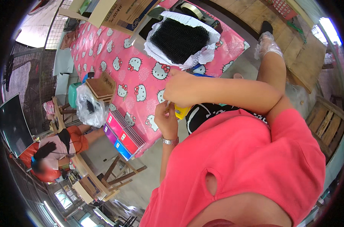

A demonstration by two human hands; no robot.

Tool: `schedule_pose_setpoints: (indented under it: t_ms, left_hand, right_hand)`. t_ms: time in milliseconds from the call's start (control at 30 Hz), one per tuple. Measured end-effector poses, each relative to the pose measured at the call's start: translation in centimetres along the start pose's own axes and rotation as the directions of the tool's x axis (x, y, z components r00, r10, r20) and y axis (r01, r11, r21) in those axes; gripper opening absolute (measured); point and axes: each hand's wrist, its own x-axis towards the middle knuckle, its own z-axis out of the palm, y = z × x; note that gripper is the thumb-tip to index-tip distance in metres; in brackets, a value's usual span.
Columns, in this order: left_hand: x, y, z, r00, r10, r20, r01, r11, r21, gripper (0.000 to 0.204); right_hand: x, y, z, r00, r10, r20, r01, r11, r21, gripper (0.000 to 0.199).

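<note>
Pinching a small pale piece (167, 104) in the fingertips of the left hand (166, 122), near the edge of the pink tablecloth (142, 108). Curling the right hand (179, 89) inward just beside it, its grip too hidden to tell, and partly covering a yellow item (182, 112).

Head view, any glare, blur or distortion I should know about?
All in the head view: fisheye curvature and black corners; glare whites out the bright opening at upper right; the seated person's head is blurred; the pink tablecloth's print is clear; whatever the left hand pinches is too small to tell.
</note>
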Motion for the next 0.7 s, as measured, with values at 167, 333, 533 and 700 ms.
schedule_pose_setpoints:
  t_ms: [167,333,533,700]
  left_hand:
    - [0.1,0.2,0.2,0.997,-0.082,0.018,0.081,0.995,0.054,0.016]
    - [-0.1,0.4,0.4,0.999,-0.036,-0.022,0.036,0.999,0.019,0.015]
    - [-0.8,-0.7,0.4,0.998,-0.016,-0.055,0.017,1.000,0.008,0.017]
    - [-0.2,1.0,-0.5,0.993,-0.113,0.017,0.111,0.989,0.095,0.017]
  right_hand:
    - [0.8,1.4,2.7,0.994,-0.034,-0.102,0.035,0.999,0.007,0.011]
    - [0.2,2.0,2.6,0.986,-0.144,-0.087,0.141,0.989,-0.048,0.011]
    - [-0.1,0.0,-0.4,0.987,-0.073,0.142,0.084,0.994,-0.073,0.011]
    - [0.8,0.3,-0.8,0.990,-0.056,0.130,0.066,0.995,-0.073,0.011]
